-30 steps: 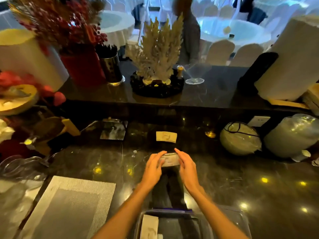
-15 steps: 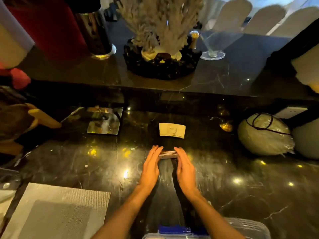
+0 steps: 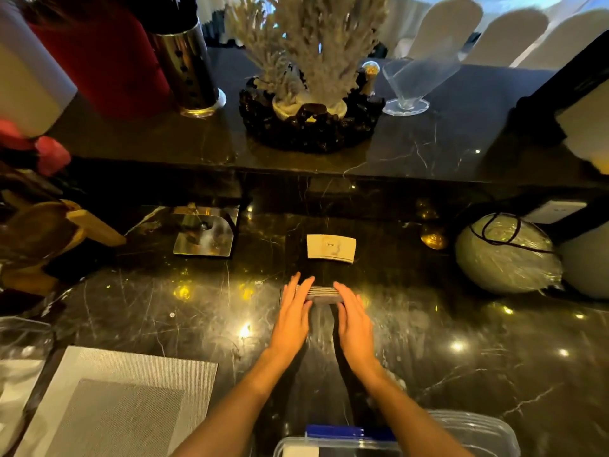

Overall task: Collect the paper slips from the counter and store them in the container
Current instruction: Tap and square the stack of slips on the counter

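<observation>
Squaring up the slips before I lift them

The clear plastic container [image 3: 395, 445] sits at the counter's near edge. My left hand [image 3: 293, 316] and right hand [image 3: 354, 319] press flat against the sides of a thin paper stack [image 3: 323, 294] on the glossy black marble counter [image 3: 461, 341]; I should squeeze evenly and lift level. One slip [image 3: 331, 248] lies beyond, toward the back ledge.

The stack [image 3: 322, 293] shows only its striped edge; both ends sit behind the left hand [image 3: 294, 316] and right hand [image 3: 354, 321]. Below the stack, the container [image 3: 474, 430] is cut by the bottom edge, its contents unclear.
</observation>
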Available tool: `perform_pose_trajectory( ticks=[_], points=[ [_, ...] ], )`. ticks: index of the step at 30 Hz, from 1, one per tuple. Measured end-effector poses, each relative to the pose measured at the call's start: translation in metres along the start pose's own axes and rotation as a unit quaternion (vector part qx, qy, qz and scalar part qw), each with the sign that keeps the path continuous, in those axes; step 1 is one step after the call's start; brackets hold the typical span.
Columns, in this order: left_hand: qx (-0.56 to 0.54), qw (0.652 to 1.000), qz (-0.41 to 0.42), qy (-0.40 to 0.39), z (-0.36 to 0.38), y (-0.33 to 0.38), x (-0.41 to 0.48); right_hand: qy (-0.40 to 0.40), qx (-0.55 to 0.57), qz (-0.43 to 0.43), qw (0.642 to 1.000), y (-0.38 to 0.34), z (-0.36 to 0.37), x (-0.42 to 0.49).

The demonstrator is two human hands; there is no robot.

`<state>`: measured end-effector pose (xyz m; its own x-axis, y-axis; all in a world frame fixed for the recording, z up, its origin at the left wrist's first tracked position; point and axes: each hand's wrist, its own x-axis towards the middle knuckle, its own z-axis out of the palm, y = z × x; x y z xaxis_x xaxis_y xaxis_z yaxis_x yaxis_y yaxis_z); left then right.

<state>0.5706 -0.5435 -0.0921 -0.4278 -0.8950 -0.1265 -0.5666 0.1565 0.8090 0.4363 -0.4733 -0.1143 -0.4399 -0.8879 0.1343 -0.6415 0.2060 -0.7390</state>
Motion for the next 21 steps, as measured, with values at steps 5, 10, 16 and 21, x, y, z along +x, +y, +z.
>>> perform_pose_trajectory(
  ticks=[5,10,16,21],
  points=[
    [0.165,0.986,0.022,0.020,-0.007,0.008,0.005,-0.051,-0.008,-0.044,0.998,-0.018,-0.025,0.017],
    [0.148,0.986,0.067,-0.040,-0.014,0.039,0.014,-0.122,-0.017,-0.055,0.991,-0.040,-0.063,0.046],
    [-0.318,0.936,-0.149,0.010,-0.007,0.074,0.024,-0.109,0.139,0.117,0.977,-0.070,-0.079,0.069],
    [-0.641,0.704,-0.302,0.049,-0.001,0.079,0.039,-0.193,0.079,0.124,0.970,-0.062,-0.065,0.061]
  ],
)
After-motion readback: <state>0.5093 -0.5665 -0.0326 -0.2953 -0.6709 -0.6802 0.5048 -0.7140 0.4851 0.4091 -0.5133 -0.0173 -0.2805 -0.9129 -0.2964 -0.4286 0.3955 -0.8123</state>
